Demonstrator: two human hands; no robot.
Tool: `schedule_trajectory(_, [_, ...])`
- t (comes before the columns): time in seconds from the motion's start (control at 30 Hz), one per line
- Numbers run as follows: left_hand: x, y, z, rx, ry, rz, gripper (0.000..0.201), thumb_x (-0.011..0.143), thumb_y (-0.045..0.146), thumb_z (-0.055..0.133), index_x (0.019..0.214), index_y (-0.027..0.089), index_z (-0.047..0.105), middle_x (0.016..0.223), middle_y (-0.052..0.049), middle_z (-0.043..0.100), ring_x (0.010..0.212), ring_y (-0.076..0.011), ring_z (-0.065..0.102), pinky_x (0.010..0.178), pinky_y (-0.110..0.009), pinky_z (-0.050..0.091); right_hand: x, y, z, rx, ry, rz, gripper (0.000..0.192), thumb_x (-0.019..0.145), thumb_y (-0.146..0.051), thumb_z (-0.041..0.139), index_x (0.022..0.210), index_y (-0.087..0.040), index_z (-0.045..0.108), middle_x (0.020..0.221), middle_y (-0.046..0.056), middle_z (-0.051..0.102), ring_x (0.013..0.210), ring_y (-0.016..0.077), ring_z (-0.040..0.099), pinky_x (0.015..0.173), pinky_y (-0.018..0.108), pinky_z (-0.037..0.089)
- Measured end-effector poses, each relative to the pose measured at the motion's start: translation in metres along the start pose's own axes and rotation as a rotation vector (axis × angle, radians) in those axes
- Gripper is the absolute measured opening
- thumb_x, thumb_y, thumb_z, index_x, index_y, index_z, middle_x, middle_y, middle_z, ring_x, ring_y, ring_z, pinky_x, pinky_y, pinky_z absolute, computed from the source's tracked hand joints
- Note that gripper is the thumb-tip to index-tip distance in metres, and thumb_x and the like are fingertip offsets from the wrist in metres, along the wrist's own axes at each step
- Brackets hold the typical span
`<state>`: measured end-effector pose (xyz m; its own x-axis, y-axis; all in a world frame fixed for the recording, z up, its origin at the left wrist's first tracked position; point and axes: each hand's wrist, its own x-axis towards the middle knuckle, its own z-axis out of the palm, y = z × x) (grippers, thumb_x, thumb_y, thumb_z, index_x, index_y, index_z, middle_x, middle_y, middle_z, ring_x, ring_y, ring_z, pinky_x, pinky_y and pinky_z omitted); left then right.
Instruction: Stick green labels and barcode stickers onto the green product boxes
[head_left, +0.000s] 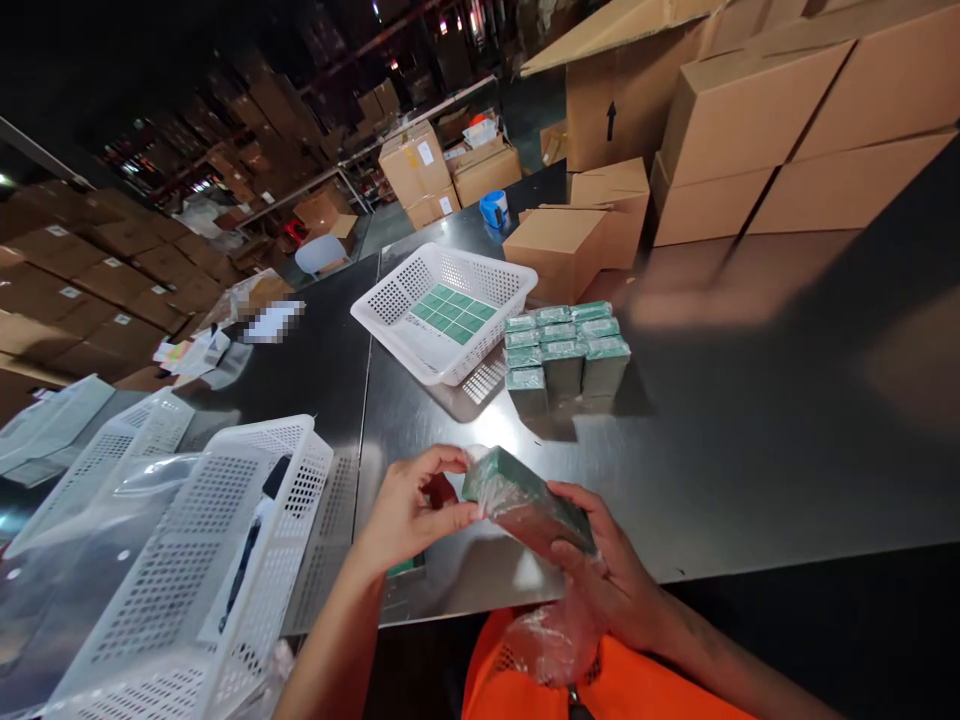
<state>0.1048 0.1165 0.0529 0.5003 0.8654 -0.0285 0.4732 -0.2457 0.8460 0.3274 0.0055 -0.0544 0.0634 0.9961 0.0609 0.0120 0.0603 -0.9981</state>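
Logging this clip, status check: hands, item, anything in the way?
Left hand pinching clear wrap at green box end. Right hand cradling it underneath. Wrapped stack and white basket sit beyond, apart.

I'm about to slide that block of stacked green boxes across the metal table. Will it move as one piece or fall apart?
The green boxes look like separate small cartons set side by side with nothing around them, so a push would probably scatter them. The steel table is smooth and shiny, so they likely slide easily. They stand fairly tall for their base, so edge ones may tip.
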Motion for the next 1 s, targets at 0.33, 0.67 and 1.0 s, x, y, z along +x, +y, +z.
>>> schedule_trajectory(0.33, [0.003, -0.029, 0.029, -0.482, 0.098, 0.046, 0.035, 0.066, 0.031, 0.077, 0.1, 0.023, 0.078, 0.092, -0.007, 0.073, 0.083, -0.0228, 0.064, 0.075, -0.031, 0.047, 0.007, -0.005, 0.012, 0.106, -0.364, 0.096, 0.047, 0.099, -0.051, 0.047, 0.138, -0.025, 0.042, 0.11, 0.008, 0.067, 0.082, 0.0205, 0.067, 0.072, 0.032, 0.055])
schedule_trajectory(0.67, [-0.008, -0.029, 0.073, -0.817, 0.467, -0.296, 0.059, 0.063, 0.032, 0.084, 0.118, 0.025, 0.062, 0.09, 0.0, 0.07, 0.076, -0.0147, 0.063, 0.07, -0.025, 0.049, 0.003, 0.01, 0.045, 0.113, 0.014, 0.253, 0.068, 0.093, -0.06, 0.052, 0.149, -0.029, 0.032, 0.142, 0.015, 0.049, 0.136, 0.0317, 0.045, 0.103, 0.049, 0.045])
schedule_trajectory(1.0, [-0.049, -0.059, 0.081, -0.774, 0.246, -0.513, 0.03, 0.059, 0.026, 0.082, 0.082, 0.012, 0.069, 0.071, -0.001, 0.065, 0.064, -0.0128, 0.055, 0.059, -0.022, 0.043, 0.028, -0.013, 0.028, -0.209, -0.339, 0.101, 0.065, 0.09, -0.065, 0.052, 0.14, -0.024, 0.052, 0.119, 0.012, 0.062, 0.096, 0.0262, 0.061, 0.086, 0.039, 0.05])
